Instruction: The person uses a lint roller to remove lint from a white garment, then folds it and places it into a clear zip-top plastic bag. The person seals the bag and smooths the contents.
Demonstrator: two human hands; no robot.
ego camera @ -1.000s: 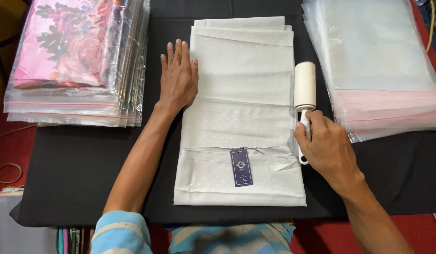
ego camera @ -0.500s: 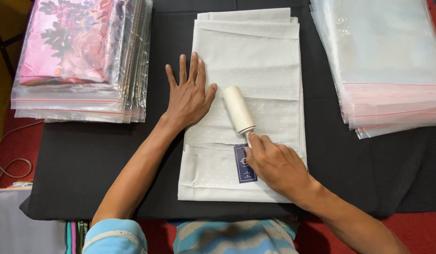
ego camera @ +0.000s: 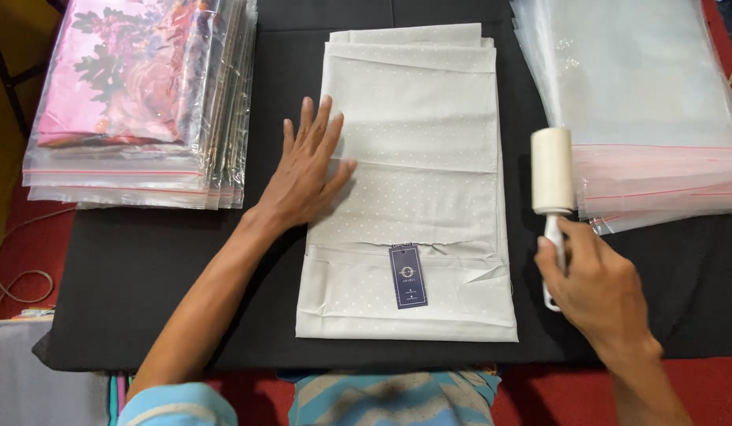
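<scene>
A folded pale grey dotted cloth (ego camera: 417,134) lies lengthwise on the black table cover (ego camera: 145,276), with a dark blue paper tag (ego camera: 407,275) near its front end. My left hand (ego camera: 307,170) rests flat with spread fingers on the cloth's left edge. My right hand (ego camera: 595,288) grips the white handle of a lint roller (ego camera: 552,170), held to the right of the cloth, over the black cover, its roll pointing away from me and close to the bag pile.
A stack of clear zip bags holding folded printed fabric (ego camera: 137,102) sits at the back left. A pile of empty clear zip bags with pink seals (ego camera: 642,110) lies at the back right. Red floor and a cable (ego camera: 18,276) show to the left.
My right hand carried the lint roller onto the middle of the cloth, then back off to the right side. My left hand stayed on the cloth's left edge, shifting slightly.
</scene>
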